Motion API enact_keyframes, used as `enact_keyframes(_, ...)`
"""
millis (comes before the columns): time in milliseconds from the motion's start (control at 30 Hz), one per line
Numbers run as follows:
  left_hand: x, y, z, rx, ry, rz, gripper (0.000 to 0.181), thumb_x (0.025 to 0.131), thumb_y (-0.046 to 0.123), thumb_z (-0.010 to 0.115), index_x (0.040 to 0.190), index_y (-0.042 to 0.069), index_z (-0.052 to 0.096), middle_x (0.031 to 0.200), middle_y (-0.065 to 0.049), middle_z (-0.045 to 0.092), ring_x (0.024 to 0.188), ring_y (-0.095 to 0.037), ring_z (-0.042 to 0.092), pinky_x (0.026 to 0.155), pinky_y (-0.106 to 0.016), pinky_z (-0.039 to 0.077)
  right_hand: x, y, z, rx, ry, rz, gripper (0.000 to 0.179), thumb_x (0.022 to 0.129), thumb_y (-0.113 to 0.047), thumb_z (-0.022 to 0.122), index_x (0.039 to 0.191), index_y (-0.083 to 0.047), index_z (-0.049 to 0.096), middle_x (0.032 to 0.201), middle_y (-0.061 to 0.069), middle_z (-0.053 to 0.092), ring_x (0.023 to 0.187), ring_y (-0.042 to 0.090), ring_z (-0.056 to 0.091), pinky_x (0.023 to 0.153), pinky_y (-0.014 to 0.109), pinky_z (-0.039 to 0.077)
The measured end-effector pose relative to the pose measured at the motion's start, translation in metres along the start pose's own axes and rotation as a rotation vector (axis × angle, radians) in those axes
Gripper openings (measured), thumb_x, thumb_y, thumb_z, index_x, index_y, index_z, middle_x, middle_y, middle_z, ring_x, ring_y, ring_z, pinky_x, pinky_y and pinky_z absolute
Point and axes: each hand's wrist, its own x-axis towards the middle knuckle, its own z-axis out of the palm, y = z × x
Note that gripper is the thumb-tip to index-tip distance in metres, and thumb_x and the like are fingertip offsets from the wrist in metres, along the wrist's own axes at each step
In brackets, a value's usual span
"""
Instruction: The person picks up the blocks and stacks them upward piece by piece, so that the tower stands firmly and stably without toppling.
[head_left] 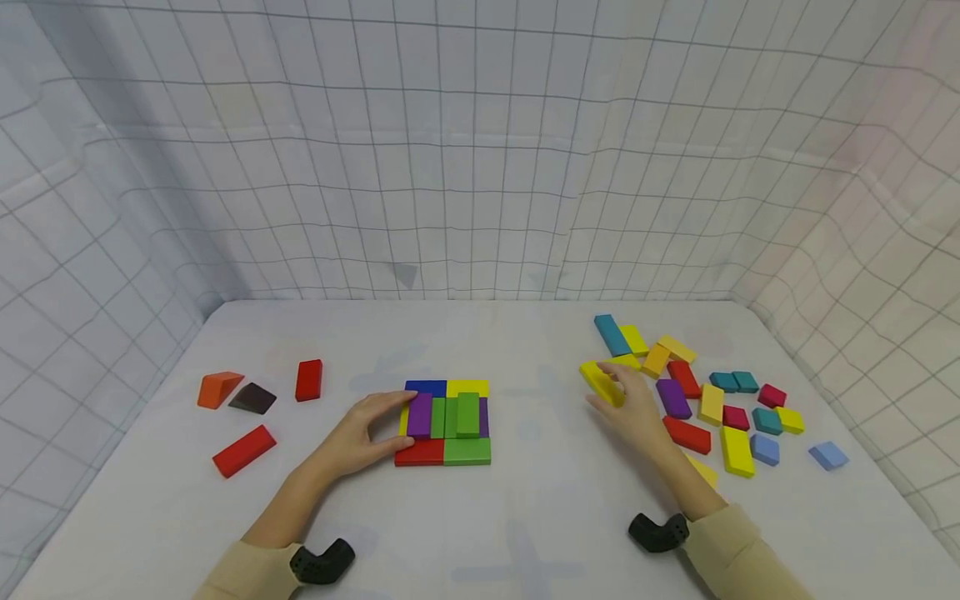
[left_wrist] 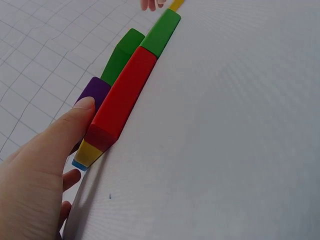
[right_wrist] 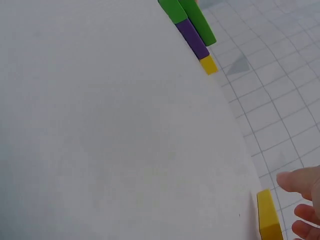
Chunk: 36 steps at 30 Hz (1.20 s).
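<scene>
The left hand (head_left: 352,437) pinches the purple block (head_left: 420,415); uneven squeezing could shift the stack (head_left: 467,452) beneath its fingers. I cannot tell whether the right hand (head_left: 636,410) grips the yellow block (head_left: 597,381) at its fingertips; a loose hold could drop it.

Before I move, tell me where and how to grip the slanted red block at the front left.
Pinch the red block mid-length, across its long sides, probably best from above with the left hand: it lies flat, long and narrow, with bare table along both sides.
</scene>
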Motion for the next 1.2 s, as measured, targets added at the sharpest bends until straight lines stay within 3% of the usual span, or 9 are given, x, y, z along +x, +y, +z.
enact_keyframes(233, -0.001, -0.001, 0.0, 0.001, 0.0, -0.006, 0.061, 0.077, 0.027, 0.073, 0.132, 0.013, 0.049, 0.129, -0.01, 0.052, 0.12, -0.031, 0.044, 0.095, -0.056, 0.036, -0.014, 0.012, -0.01, -0.055, 0.019, 0.096, 0.047, 0.079, -0.009, 0.071, 0.121, -0.001, 0.053, 0.113, 0.016, 0.054, 0.1, 0.029, 0.051, 0.082, 0.045, 0.05)
enact_keyframes(367, 0.0, 0.0, 0.0, -0.014, -0.001, 0.003, 0.061, 0.077, 0.025, 0.073, 0.132, 0.012, 0.049, 0.13, -0.01, 0.052, 0.121, -0.031, 0.044, 0.096, -0.055, 0.036, -0.019, 0.014, -0.01, -0.071, 0.033, 0.125, 0.048, 0.077, -0.011, 0.073, 0.121, -0.002, 0.056, 0.107, 0.014, 0.056, 0.092, 0.026, 0.054, 0.078, 0.036, 0.051)
enact_keyframes(533, 0.0, 0.001, 0.0, -0.02, 0.002, 0.01, 0.061, 0.077, 0.024, 0.073, 0.131, 0.012, 0.049, 0.129, -0.01, 0.052, 0.121, -0.031, 0.044, 0.096, -0.054, 0.037, -0.022, 0.014, -0.008, -0.084, 0.053, 0.14, 0.047, 0.077, -0.011, 0.074, 0.12, -0.002, 0.058, 0.103, 0.014, 0.058, 0.087, 0.023, 0.053, 0.073, 0.023, 0.048)
enact_keyframes(667, -0.001, 0.001, 0.0, -0.022, 0.001, 0.01, 0.061, 0.077, 0.024, 0.074, 0.131, 0.012, 0.05, 0.129, -0.01, 0.052, 0.12, -0.031, 0.044, 0.096, -0.054, 0.037, -0.021, 0.01, -0.006, -0.073, 0.081, 0.125, 0.042, 0.077, -0.008, 0.073, 0.116, -0.001, 0.06, 0.1, 0.013, 0.059, 0.086, 0.022, 0.054, 0.072, 0.019, 0.047)
enact_keyframes(867, -0.002, 0.0, 0.0, -0.018, -0.002, -0.001, 0.061, 0.077, 0.025, 0.073, 0.131, 0.013, 0.049, 0.13, -0.009, 0.052, 0.121, -0.03, 0.044, 0.096, -0.054, 0.037, -0.01, -0.013, 0.002, 0.015, 0.075, 0.042, 0.036, 0.079, -0.005, 0.069, 0.114, 0.0, 0.062, 0.105, 0.013, 0.061, 0.09, 0.023, 0.053, 0.074, 0.027, 0.049)
enact_keyframes(1000, -0.001, -0.001, 0.0, -0.012, -0.002, -0.002, 0.06, 0.078, 0.026, 0.073, 0.131, 0.013, 0.049, 0.129, -0.009, 0.052, 0.121, -0.03, 0.044, 0.095, -0.055, 0.037, 0.002, -0.039, 0.015, 0.107, 0.044, -0.078, 0.035, 0.077, 0.0, 0.07, 0.111, 0.0, 0.063, 0.106, 0.013, 0.062, 0.093, 0.025, 0.054, 0.075, 0.034, 0.05)
enact_keyframes(1200, 0.0, 0.0, 0.0, -0.006, 0.001, 0.003, 0.061, 0.077, 0.026, 0.073, 0.132, 0.012, 0.049, 0.129, -0.009, 0.053, 0.12, -0.03, 0.045, 0.095, -0.054, 0.038, 0.021, -0.074, 0.045, 0.185, -0.076, -0.27, 0.033, 0.075, 0.0, 0.072, 0.107, -0.001, 0.065, 0.105, 0.011, 0.063, 0.089, 0.023, 0.055, 0.072, 0.029, 0.05)
